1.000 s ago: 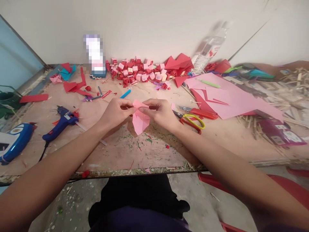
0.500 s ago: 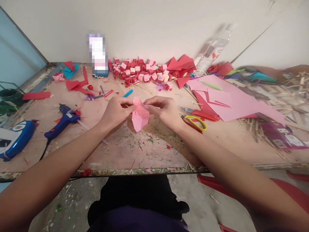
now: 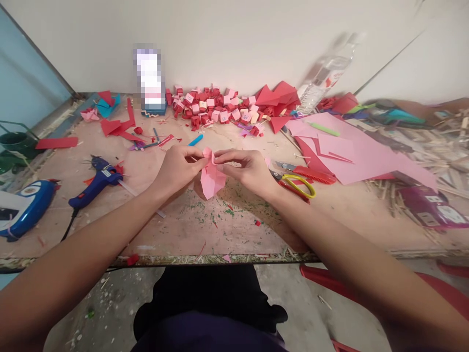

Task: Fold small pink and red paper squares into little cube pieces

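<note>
A creased piece of pink paper [image 3: 210,182] hangs between my two hands, above the middle of the table. My left hand [image 3: 182,165] pinches its upper left side between thumb and fingers. On the opposite side, my right hand [image 3: 244,168] grips the upper right edge, its thumb and index finger on a fold. The paper's lower part points down, and my fingers partly cover its top. Just right of my right hand lie scissors with yellow handles [image 3: 298,186] and a cutter with a red handle [image 3: 315,174].
Small red and pink paper cubes [image 3: 216,106] are heaped along the wall. A blue glue gun [image 3: 97,181] and a blue-and-white device [image 3: 27,208] lie left. Pink sheets [image 3: 362,156] spread right, near a plastic bottle [image 3: 326,76]. A phone [image 3: 149,76] stands at the back.
My right fingers have shifted slightly left and folded the paper's upper right part inward, so the paper looks narrower at the top. My left hand keeps its pinch.
</note>
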The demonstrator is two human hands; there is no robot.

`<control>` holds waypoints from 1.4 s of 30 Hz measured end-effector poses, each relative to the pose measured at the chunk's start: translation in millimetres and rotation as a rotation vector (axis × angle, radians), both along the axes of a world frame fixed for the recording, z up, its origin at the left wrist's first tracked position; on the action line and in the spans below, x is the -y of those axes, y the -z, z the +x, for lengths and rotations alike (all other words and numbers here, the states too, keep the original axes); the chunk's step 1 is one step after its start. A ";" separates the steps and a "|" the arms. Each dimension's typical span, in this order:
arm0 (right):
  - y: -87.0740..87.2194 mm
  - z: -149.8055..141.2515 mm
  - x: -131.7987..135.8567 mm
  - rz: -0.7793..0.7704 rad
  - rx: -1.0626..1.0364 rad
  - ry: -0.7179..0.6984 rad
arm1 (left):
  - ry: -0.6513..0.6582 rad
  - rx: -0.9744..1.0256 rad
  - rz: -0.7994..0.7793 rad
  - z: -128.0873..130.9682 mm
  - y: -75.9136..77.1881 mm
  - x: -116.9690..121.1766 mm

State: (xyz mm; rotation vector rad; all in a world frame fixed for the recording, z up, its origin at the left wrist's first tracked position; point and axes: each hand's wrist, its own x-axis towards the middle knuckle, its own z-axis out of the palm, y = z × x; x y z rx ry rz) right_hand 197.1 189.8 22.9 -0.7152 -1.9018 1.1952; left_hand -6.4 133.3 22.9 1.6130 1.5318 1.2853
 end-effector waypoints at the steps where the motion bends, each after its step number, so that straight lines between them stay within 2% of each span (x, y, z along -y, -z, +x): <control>1: 0.7 0.1 -0.6 0.009 0.000 0.003 | 0.008 -0.006 0.006 -0.1 0.0 -0.3; 9: 1.7 -0.7 0.2 0.023 0.025 0.067 | 0.081 -0.028 0.025 1.1 -4.2 1.0; 16: 2.2 -0.9 -0.5 0.025 0.028 0.111 | 0.155 0.242 -0.076 2.1 -2.0 -0.7; 20: 2.2 0.3 -1.1 0.009 -0.015 0.120 | 0.186 0.300 -0.089 1.8 -1.0 -2.2; 32: 2.7 -1.4 0.8 0.009 -0.012 0.130 | 0.187 0.306 -0.085 3.6 4.9 -0.6; 38: 1.4 -1.8 6.6 0.025 0.017 0.201 | 0.185 0.222 -0.095 3.4 1.3 -1.3; 42: 2.0 -3.4 11.3 0.035 0.054 0.201 | 0.187 0.174 -0.106 2.7 -1.6 -0.8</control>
